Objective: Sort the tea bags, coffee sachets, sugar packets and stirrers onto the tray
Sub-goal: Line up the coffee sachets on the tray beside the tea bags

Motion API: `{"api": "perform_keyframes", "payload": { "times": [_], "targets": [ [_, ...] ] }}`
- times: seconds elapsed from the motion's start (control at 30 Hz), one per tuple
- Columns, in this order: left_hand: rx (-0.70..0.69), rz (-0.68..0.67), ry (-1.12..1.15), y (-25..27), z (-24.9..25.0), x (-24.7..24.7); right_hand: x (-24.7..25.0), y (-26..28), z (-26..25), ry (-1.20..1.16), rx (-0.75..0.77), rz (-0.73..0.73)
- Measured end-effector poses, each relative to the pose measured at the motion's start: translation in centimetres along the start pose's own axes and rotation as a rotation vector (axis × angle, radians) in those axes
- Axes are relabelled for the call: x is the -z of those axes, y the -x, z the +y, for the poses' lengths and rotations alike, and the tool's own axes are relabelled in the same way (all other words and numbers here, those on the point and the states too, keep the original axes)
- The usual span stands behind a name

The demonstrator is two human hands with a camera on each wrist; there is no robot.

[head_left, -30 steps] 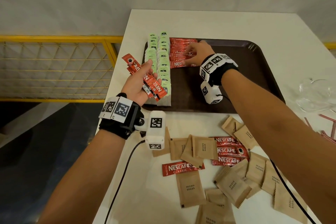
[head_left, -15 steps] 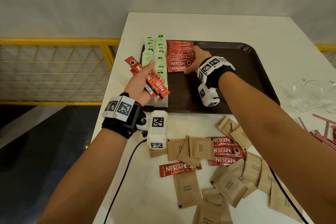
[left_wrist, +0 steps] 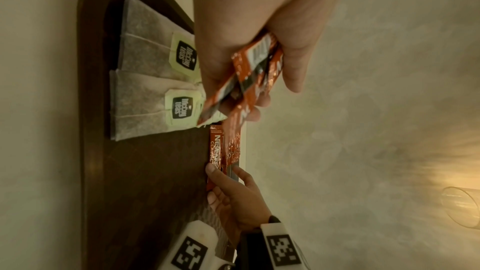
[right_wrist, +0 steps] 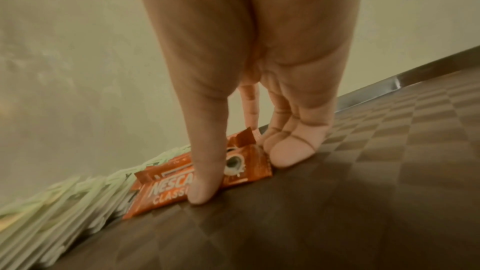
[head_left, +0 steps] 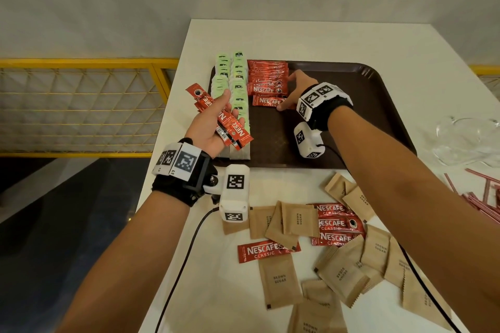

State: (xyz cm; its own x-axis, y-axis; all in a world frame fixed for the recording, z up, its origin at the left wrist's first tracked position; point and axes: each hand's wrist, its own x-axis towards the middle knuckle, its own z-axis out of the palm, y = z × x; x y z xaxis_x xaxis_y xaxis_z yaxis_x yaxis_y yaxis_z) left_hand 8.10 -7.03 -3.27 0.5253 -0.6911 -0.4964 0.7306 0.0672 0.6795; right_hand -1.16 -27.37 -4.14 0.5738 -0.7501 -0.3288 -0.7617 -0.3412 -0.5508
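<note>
A dark brown tray (head_left: 351,105) carries two rows of green-tagged tea bags (head_left: 232,81) at its left and a row of red coffee sachets (head_left: 267,76) beside them. My right hand (head_left: 295,89) lies flat on the tray; its thumb (right_wrist: 205,171) crosses the front sachet (right_wrist: 182,184) and its straight fingers touch the sachet's right end. My left hand (head_left: 213,121) hovers over the tray's left edge and grips a bundle of red sachets (head_left: 232,127). The left wrist view shows that bundle (left_wrist: 249,81) above the tea bags (left_wrist: 155,81).
Several brown sugar packets (head_left: 349,273) and loose red sachets (head_left: 267,250) lie on the white table in front of the tray. Red stirrers (head_left: 481,197) and a glass bowl (head_left: 468,140) sit at the right. A yellow railing (head_left: 81,105) runs beyond the table's left edge.
My right hand has slid a little toward me along the sachet row and now rests on the front sachet. The left hand still holds its bundle in the same place.
</note>
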Motion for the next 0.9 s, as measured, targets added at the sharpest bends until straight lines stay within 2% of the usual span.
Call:
{"api": "perform_keyframes", "payload": {
  "times": [0.2, 0.47, 0.9],
  "targets": [
    [0.003, 0.017, 0.005, 0.1, -0.1, -0.1, -0.2, -0.4, -0.3, -0.056, 0.019, 0.037],
    [-0.005, 0.027, -0.014, 0.0, 0.0, 0.0, -0.5, -1.0, -0.3, -0.009, 0.065, 0.076],
    [0.012, -0.02, 0.032, 0.1, -0.7, -0.4, -0.6, -1.1, -0.2, 0.016, 0.097, 0.066]
  ]
}}
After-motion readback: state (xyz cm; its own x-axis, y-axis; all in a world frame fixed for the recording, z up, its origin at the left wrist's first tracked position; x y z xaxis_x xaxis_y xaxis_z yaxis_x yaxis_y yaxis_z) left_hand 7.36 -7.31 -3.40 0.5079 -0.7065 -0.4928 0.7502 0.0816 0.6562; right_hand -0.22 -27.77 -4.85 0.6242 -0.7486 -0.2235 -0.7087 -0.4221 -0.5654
